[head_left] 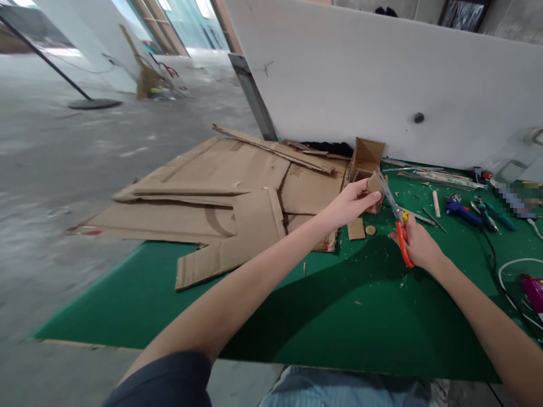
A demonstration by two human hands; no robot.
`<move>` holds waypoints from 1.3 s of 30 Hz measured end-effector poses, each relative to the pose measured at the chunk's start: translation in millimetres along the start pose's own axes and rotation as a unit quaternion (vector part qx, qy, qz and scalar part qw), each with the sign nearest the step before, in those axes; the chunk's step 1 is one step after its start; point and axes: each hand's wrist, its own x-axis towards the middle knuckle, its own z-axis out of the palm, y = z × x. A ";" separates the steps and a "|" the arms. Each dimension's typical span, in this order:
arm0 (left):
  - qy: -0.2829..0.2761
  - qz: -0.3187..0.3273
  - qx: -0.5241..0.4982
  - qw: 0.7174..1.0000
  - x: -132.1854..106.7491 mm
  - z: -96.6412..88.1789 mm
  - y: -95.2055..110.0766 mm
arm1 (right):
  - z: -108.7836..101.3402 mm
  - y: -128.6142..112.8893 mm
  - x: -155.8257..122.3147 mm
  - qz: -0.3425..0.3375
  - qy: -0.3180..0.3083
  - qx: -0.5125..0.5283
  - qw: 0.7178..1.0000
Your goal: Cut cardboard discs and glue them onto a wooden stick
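My left hand (352,202) pinches a small brown cardboard piece (375,184) above the green table (297,305). My right hand (418,244) grips orange-handled scissors (396,217); their blades point up and left and meet the cardboard piece. Just below the piece, a small cardboard rectangle (356,229) and a tiny cardboard disc (370,230) lie on the green surface.
Large flat cardboard sheets (220,192) are stacked on the table's left, overhanging its edge. A small open cardboard box (367,155) stands by the white back panel (382,79). Blue-handled tools (462,210), wooden sticks (436,202), cables and a pink object (535,291) crowd the right.
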 end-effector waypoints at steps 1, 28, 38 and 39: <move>0.000 -0.003 0.002 1.000 0.3 -0.1 0.0 | 0.8 0.5 0.2 -0.002 -0.002 0.006 1.000; 0.020 -0.008 0.018 1.000 -4.3 15.7 -2.4 | 7.5 1.6 -1.7 -0.044 0.022 0.094 0.994; -0.020 -0.033 0.087 0.995 -4.8 9.0 14.0 | 6.9 2.1 -1.6 -0.067 0.023 0.107 0.992; -0.023 -0.038 0.095 0.994 -4.7 8.3 14.8 | 6.9 2.3 -1.7 -0.072 0.025 0.108 0.991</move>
